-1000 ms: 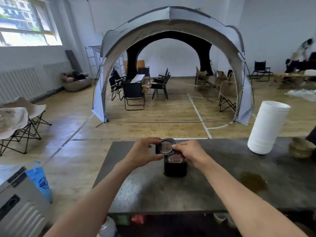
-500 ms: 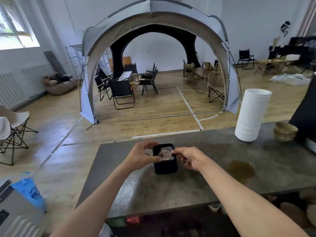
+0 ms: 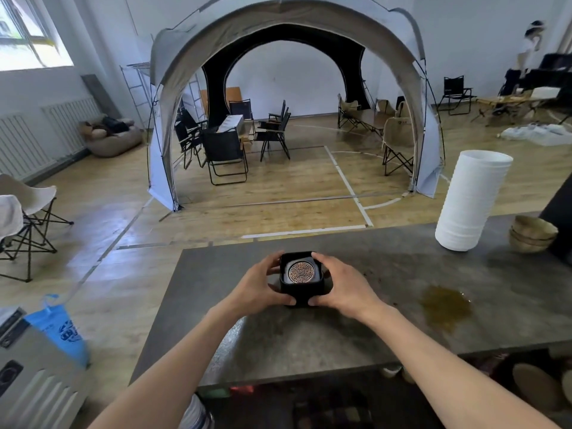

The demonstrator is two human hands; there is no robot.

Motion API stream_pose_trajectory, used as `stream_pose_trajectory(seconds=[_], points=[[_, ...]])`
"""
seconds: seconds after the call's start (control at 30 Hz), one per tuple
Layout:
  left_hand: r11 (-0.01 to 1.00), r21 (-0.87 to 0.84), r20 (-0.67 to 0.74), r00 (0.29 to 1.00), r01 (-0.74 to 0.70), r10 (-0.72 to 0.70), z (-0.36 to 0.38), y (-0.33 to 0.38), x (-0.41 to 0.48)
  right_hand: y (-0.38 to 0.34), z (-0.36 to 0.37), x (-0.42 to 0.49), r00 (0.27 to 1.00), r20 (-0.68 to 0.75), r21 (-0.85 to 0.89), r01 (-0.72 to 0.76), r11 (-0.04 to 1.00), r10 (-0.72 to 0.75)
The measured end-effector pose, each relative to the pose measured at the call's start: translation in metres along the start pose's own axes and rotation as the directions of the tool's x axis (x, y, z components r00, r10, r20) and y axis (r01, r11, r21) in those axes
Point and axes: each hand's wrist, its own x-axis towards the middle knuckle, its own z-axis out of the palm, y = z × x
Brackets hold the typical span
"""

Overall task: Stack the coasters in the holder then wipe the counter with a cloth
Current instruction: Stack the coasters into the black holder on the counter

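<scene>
A black square coaster holder (image 3: pixel 305 291) stands on the dark grey counter (image 3: pixel 309 339). Inside it lies a round coaster (image 3: pixel 301 271) with a copper lattice pattern, face up at the top. My left hand (image 3: pixel 258 286) grips the holder's left side and my right hand (image 3: pixel 342 284) grips its right side, fingers wrapped around the walls. A brownish liquid spill (image 3: pixel 445 306) spreads on the counter to the right of the holder. No cloth is in view.
A tall stack of white cups or bowls (image 3: pixel 470 201) stands at the counter's far right, with stacked wooden bowls (image 3: pixel 530 233) beside it. A dark object (image 3: pixel 560 224) sits at the right edge. A tent and folding chairs fill the room beyond.
The coaster held above the holder one second ago now lies inside it. Both hands have moved from the coaster down to the holder's sides.
</scene>
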Motion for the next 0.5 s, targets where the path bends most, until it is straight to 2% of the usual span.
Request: stream_pose_trajectory(seconds=[0.1, 0.3, 0.5], points=[[1.000, -0.027, -0.008, 1.000, 0.010, -0.011, -0.007, -0.009, 0.005, 0.000, 0.007, 0.011, 0.999, -0.039, -0.001, -0.012, 1.000, 0.012], [0.998, -0.047, 0.005, 0.999, 0.052, -0.052, -0.038, -0.018, 0.033, -0.013, 0.019, 0.058, 0.999, -0.032, 0.072, -0.017, 0.997, 0.019], [0.997, -0.016, 0.024, 0.997, 0.078, -0.078, -0.060, -0.031, 0.059, -0.021, 0.028, 0.092, 0.999, -0.042, 0.122, -0.022, 0.992, 0.027]])
